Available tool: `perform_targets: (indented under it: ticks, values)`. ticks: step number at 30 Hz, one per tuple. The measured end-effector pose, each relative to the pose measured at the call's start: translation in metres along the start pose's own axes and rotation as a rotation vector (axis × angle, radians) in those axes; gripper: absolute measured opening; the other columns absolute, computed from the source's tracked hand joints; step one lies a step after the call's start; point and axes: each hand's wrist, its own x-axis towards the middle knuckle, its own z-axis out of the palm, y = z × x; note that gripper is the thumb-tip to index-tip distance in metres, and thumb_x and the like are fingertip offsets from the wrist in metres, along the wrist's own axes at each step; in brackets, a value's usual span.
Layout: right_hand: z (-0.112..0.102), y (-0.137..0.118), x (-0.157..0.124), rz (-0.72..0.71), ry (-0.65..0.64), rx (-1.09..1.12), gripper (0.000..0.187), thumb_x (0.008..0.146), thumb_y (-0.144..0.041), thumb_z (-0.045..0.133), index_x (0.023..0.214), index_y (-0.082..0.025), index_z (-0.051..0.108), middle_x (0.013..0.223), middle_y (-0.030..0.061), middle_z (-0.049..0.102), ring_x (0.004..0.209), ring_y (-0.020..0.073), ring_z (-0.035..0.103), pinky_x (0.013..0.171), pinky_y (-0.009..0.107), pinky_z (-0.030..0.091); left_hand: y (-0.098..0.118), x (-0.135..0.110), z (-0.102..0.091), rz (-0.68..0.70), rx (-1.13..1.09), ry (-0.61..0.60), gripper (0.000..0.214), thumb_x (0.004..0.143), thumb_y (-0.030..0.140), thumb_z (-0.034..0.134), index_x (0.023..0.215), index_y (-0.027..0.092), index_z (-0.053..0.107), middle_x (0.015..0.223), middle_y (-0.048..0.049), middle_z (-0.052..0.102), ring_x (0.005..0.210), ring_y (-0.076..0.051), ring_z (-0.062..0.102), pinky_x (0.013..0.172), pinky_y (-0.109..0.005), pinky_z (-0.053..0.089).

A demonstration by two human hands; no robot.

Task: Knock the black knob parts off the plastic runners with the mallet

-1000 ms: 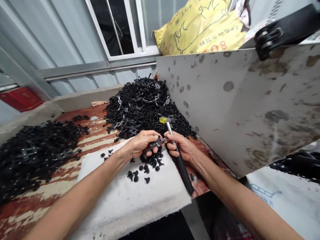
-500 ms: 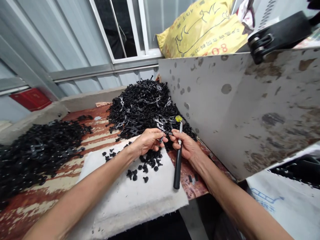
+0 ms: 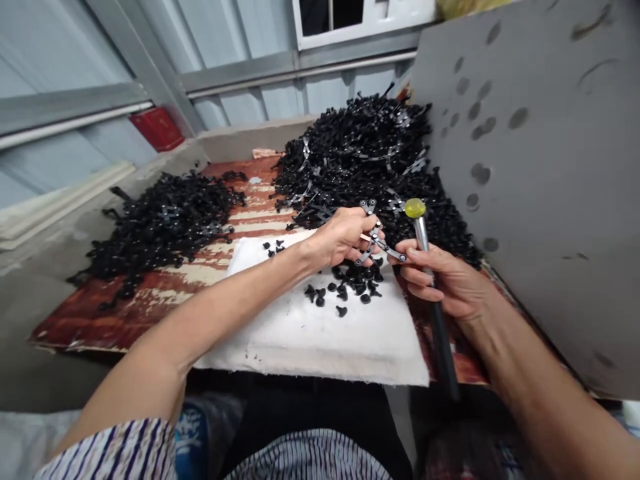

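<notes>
A black linkage of jointed flat bars with round ends (image 3: 376, 238) is pinched in my left hand (image 3: 345, 237). Its lower right arm reaches the fingertips of my right hand (image 3: 443, 277). Wrapped in the right hand's fingers is a small hammer (image 3: 421, 233) with a yellow head and a black handle pointing down. Under the hands, small black stud-like plugs (image 3: 341, 291) lie scattered on a white cloth pad (image 3: 320, 347). Right behind the hands rises a large heap of similar black linkages (image 3: 350, 153).
A second heap of black linkages (image 3: 165, 227) lies to the left on the worn red-brown tabletop (image 3: 85, 313). A tall grey panel (image 3: 540, 200) stands along the right side. A corrugated wall (image 3: 235, 40) and a red box (image 3: 157, 128) are behind.
The view has tilted down and turned left. The linkage is now spread open between my hands and shows plainly. The hammer stays in my right hand.
</notes>
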Motion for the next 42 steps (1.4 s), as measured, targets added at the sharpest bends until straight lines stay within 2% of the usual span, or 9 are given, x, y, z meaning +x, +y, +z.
perform_targets:
  ticks: [4, 8, 10, 13, 17, 21, 27, 34, 42]
  values:
    - [0.005, 0.001, -0.001, 0.019, 0.043, -0.043, 0.025, 0.06, -0.018, 0.078, 0.082, -0.014, 0.066, 0.073, 0.007, 0.068, 0.041, 0.0058, 0.045, 0.025, 0.012, 0.026, -0.005, -0.028, -0.03, -0.026, 0.043, -0.056, 0.018, 0.091, 0.013, 0.047, 0.075, 0.014, 0.054, 0.064, 0.0002, 0.056, 0.041, -0.007, 0.051, 0.039, -0.02, 0.043]
    - [0.008, 0.002, -0.002, 0.032, 0.068, -0.074, 0.019, 0.062, -0.019, 0.074, 0.079, -0.016, 0.066, 0.067, 0.0042, 0.065, 0.039, 0.0047, 0.038, 0.025, 0.012, 0.025, -0.02, -0.063, -0.07, -0.107, 0.072, -0.171, 0.007, 0.085, 0.017, 0.057, 0.081, 0.013, 0.06, 0.064, -0.0022, 0.058, 0.043, -0.01, 0.053, 0.037, -0.02, 0.042]
    - [0.009, 0.003, -0.002, 0.048, 0.079, -0.09, 0.015, 0.064, -0.019, 0.071, 0.078, -0.017, 0.066, 0.066, 0.003, 0.062, 0.038, 0.0043, 0.034, 0.025, 0.012, 0.023, -0.032, -0.079, -0.087, -0.173, 0.082, -0.194, 0.012, 0.079, 0.024, 0.066, 0.081, 0.013, 0.062, 0.066, -0.0027, 0.06, 0.044, -0.01, 0.053, 0.036, -0.02, 0.041]
    - [0.012, 0.004, -0.002, 0.062, 0.105, -0.113, 0.011, 0.065, -0.018, 0.068, 0.076, -0.018, 0.065, 0.064, 0.002, 0.06, 0.039, 0.004, 0.031, 0.026, 0.012, 0.02, -0.049, -0.097, -0.103, -0.218, 0.092, -0.157, 0.021, 0.075, 0.032, 0.071, 0.08, 0.013, 0.063, 0.064, -0.0011, 0.058, 0.044, -0.008, 0.05, 0.035, -0.019, 0.039]
    - [0.014, 0.006, 0.0, 0.083, 0.136, -0.138, 0.01, 0.064, -0.019, 0.069, 0.073, -0.019, 0.065, 0.063, 0.0015, 0.057, 0.039, 0.0033, 0.028, 0.027, 0.012, 0.016, -0.059, -0.109, -0.115, -0.188, 0.169, -0.034, 0.017, 0.077, 0.03, 0.068, 0.077, 0.014, 0.06, 0.062, 0.0, 0.059, 0.04, -0.005, 0.043, 0.032, -0.016, 0.032]
    - [0.013, 0.008, 0.003, 0.099, 0.163, -0.163, 0.012, 0.059, -0.022, 0.073, 0.069, -0.019, 0.067, 0.063, 0.0013, 0.055, 0.04, 0.0027, 0.025, 0.027, 0.013, 0.014, -0.063, -0.111, -0.129, -0.121, 0.196, 0.119, 0.017, 0.079, 0.029, 0.066, 0.074, 0.014, 0.059, 0.061, -0.0003, 0.06, 0.039, -0.005, 0.043, 0.031, -0.015, 0.028]
    - [0.01, 0.011, 0.005, 0.102, 0.187, -0.203, 0.016, 0.055, -0.025, 0.077, 0.068, -0.019, 0.07, 0.063, 0.0014, 0.052, 0.04, 0.0023, 0.022, 0.026, 0.014, 0.013, -0.069, -0.099, -0.146, -0.098, 0.189, 0.193, 0.015, 0.084, 0.023, 0.058, 0.073, 0.013, 0.06, 0.059, -0.0013, 0.06, 0.041, -0.007, 0.049, 0.03, -0.015, 0.025]
    - [0.009, 0.012, 0.006, 0.103, 0.194, -0.237, 0.02, 0.054, -0.027, 0.08, 0.068, -0.02, 0.069, 0.065, 0.0025, 0.051, 0.041, 0.0023, 0.021, 0.026, 0.014, 0.015, -0.068, -0.085, -0.148, -0.128, 0.185, 0.18, 0.021, 0.087, 0.019, 0.054, 0.068, 0.014, 0.059, 0.053, -0.0006, 0.06, 0.028, -0.004, 0.038, 0.027, -0.017, 0.02]
    - [0.005, 0.012, 0.008, 0.115, 0.216, -0.255, 0.026, 0.05, -0.031, 0.084, 0.068, -0.02, 0.068, 0.063, 0.0005, 0.049, 0.041, 0.0014, 0.019, 0.024, 0.012, 0.019, -0.071, -0.081, -0.155, -0.102, 0.062, 0.171, 0.022, 0.087, 0.019, 0.056, 0.066, 0.012, 0.059, 0.054, -0.0015, 0.06, 0.029, -0.004, 0.04, 0.026, -0.016, 0.021]
